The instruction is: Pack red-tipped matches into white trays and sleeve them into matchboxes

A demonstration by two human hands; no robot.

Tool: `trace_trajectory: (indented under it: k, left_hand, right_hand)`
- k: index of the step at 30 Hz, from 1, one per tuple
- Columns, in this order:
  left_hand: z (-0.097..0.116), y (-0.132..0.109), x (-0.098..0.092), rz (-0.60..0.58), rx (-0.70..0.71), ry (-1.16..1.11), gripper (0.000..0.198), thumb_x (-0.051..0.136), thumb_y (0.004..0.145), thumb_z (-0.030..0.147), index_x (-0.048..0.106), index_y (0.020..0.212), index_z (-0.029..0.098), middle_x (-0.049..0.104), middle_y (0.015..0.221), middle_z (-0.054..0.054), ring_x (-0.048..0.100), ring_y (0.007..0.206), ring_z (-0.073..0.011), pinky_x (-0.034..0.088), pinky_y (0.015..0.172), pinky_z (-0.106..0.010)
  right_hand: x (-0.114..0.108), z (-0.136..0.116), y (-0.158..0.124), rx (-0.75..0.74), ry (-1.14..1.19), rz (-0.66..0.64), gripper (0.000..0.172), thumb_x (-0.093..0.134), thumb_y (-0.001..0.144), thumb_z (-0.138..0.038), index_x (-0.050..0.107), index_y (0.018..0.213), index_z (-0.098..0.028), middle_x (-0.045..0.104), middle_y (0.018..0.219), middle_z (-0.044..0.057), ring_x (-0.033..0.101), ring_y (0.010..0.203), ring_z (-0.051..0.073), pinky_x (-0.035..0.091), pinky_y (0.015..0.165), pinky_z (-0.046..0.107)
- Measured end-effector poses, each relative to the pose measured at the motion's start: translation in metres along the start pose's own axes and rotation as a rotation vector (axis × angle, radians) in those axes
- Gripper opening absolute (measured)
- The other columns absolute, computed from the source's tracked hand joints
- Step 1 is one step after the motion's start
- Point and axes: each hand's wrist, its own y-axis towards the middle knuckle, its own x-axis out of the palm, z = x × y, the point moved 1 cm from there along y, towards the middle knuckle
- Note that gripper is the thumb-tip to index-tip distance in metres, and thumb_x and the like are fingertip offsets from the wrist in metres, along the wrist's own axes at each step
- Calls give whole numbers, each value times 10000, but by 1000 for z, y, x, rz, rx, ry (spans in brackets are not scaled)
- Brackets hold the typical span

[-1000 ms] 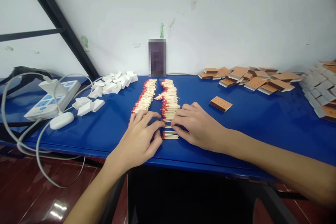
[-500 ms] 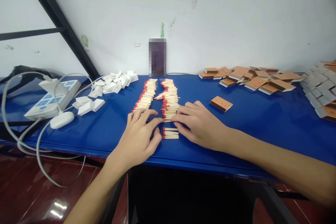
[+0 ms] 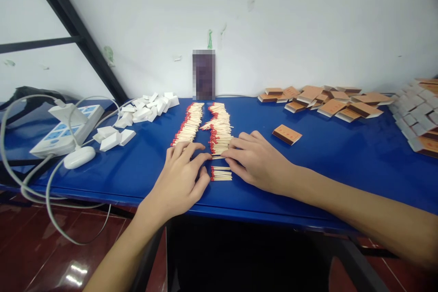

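Two long columns of red-tipped matches run toward the wall on the blue tabletop, a left column [image 3: 190,123] and a right column [image 3: 221,130]. At the near end of the right column, a few matches [image 3: 216,156] lie a little apart from it. My left hand [image 3: 183,175] touches their red heads with its index fingertip, its fingers apart and some resting over the left column's near end. My right hand [image 3: 260,159] has its fingers bent together at their plain ends. Just below, between the hands, sits a small row of matches [image 3: 221,173] side by side.
One orange matchbox sleeve [image 3: 287,134] lies right of my right hand. Behind it is a pile of sleeves [image 3: 328,100], with stacked matchboxes [image 3: 415,116] at the far right. White trays [image 3: 147,107], a power strip [image 3: 68,130] and white cables are on the left.
A few matches at the near end of the right column have come slightly toward me, showing a narrow gap. Both hands stay nearly in place; the view shifts a little.
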Motion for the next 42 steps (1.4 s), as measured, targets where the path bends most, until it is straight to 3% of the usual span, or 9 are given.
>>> trace_trajectory:
  k: [22,31,42]
  left_hand:
    - [2,1,-3,-17,111,-87,224,438,949,149,652,1011,179,590,1237,-86,466,1182,-271,369,1026,-455]
    - [1,0,-1,11,-14,-25,334,416,957,181,598,1238,177,554,1296,-113,447,1206,-300,392,969,-490]
    - [1,0,0,1,-5,-9,341,415,957,191,671,1183,198,563,1303,-115,449,1218,-320,396,976,-518]
  right_hand:
    - [-9,-7,-5,-77,67,-38,220,478,981,-184,632,824,-171,606,794,33,454,784,182,233,720,349]
    - [-7,-3,-3,23,-8,-7,192,510,962,-194,698,940,-162,659,893,64,481,816,201,248,732,354]
    - [-5,-1,-3,33,-35,-20,216,502,968,-198,714,991,-167,660,904,74,490,827,210,246,732,356]
